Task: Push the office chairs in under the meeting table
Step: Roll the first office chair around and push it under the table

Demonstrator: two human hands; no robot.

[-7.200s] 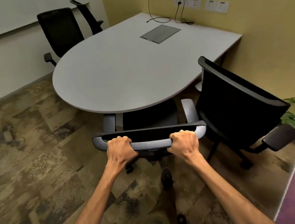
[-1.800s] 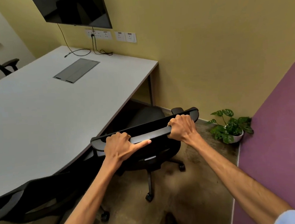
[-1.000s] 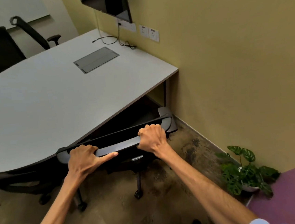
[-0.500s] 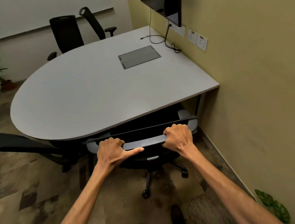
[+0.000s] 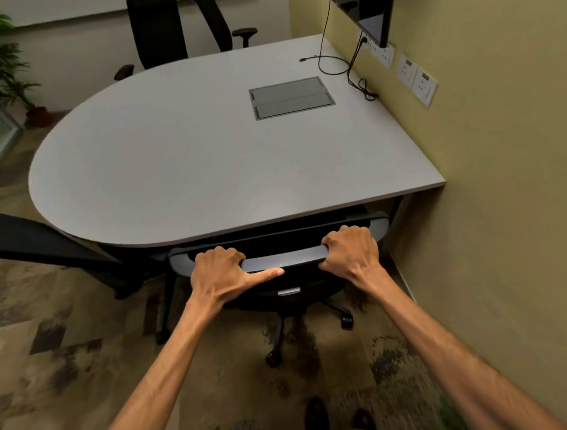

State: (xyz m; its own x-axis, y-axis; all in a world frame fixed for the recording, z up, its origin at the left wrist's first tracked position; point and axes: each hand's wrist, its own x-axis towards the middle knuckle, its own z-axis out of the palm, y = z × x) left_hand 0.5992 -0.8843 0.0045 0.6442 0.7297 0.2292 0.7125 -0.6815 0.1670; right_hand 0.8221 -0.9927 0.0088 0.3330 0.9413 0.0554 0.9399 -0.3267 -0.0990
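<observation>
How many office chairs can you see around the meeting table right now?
4. One gripped by the left hand and right hand at the near edge, one at the left, two upright beyond the far side. Others could be hidden.

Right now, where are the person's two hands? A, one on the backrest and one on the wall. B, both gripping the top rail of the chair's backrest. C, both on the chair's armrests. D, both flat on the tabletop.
B: the left hand and the right hand each wrap the top edge of the chair's backrest, which sits close against the near edge of the meeting table.
</observation>
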